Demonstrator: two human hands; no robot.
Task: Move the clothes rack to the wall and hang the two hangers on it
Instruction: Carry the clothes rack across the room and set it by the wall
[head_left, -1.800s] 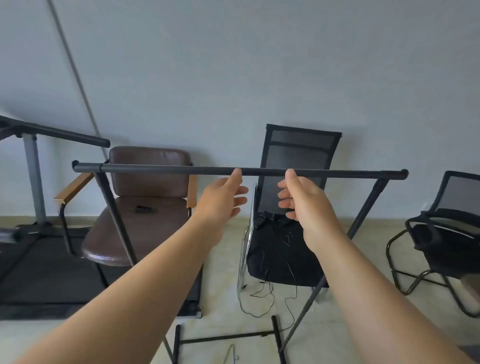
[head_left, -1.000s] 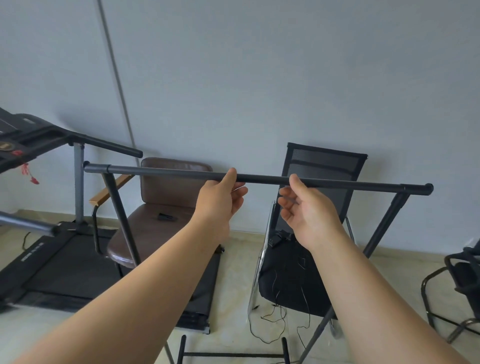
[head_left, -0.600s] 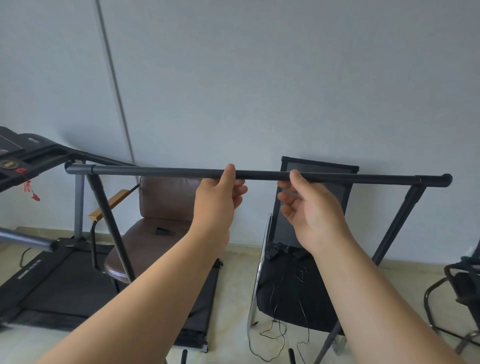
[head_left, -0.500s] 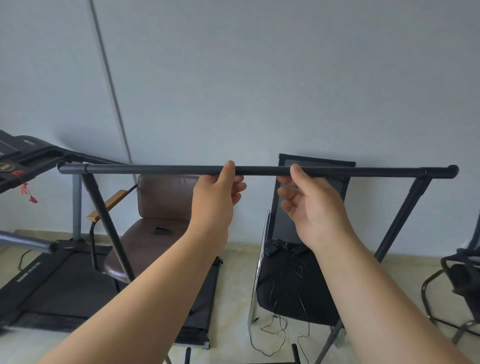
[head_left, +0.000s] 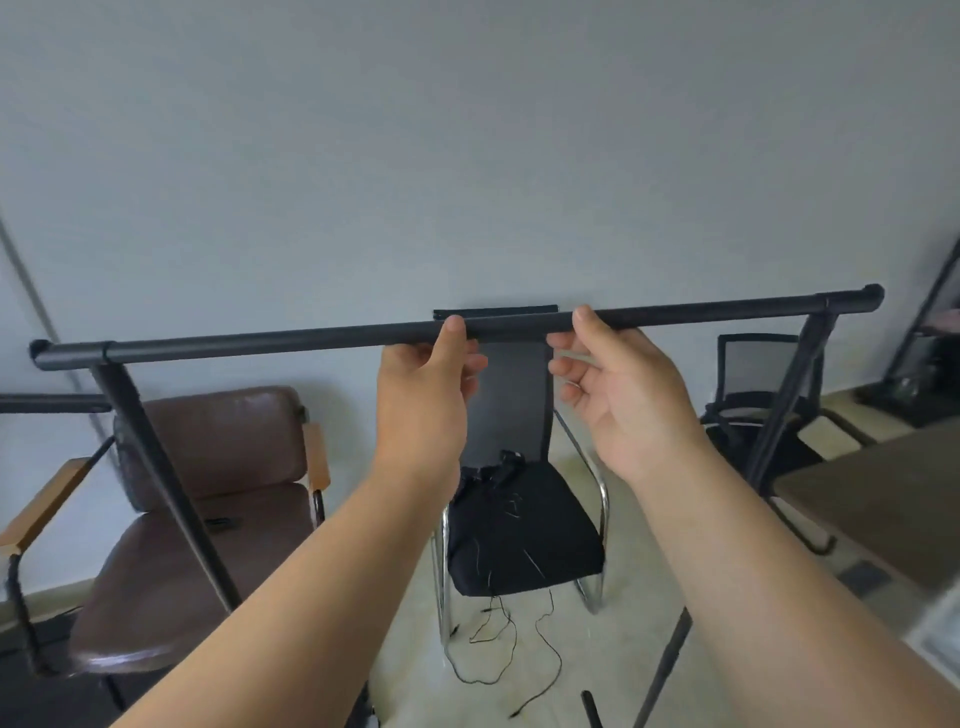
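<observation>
Both hands are up on the top bar of the clothes rack (head_left: 260, 345): the left hand (head_left: 423, 400) is closed round the bar, thumb up against the near side and fingers curled over the back, while the right hand (head_left: 623, 395) has only its thumb on the bar, the fingers loose and part-open beneath it. They sit close together near the middle of the rail, which runs across at about chest height and tilts up toward the right end.

I'd say the carrying step is in hand, the rack being brought to the wall (head_left: 467, 156), which stands just beyond it. Between rail and wall are a brown padded chair (head_left: 208, 499) on the left and a black mesh chair (head_left: 519, 509) straight ahead, with a thin cable trailing on the floor below it. The rack's feet are mostly out of sight.

Next, the rail probably needs levelling and the rack setting down without fouling those chairs. No hangers are visible, so that part is not yet begun.
</observation>
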